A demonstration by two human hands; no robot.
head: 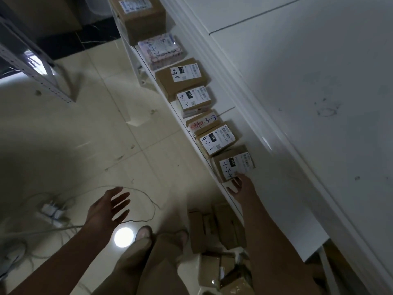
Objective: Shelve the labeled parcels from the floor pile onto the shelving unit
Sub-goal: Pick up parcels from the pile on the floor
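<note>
Touching a shelved parcel (232, 165), right hand (239, 185) fingers straight; left hand (108, 206) spread; parcel seems light, stiff; grip its sides.

Brown labeled parcels (217, 139) lie in a row, labels up, along white shelf (238, 124). Unshelved pile (219, 226) sits on floor beside shelf's near end.

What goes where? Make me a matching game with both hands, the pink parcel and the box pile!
1 left hand
2 right hand
3 pink parcel
4 box pile

A on the shelf
B fingers spread above the floor
C lying on the floor
D touching the nearest shelved box

Pairs: 1-B, 2-D, 3-A, 4-C
</note>
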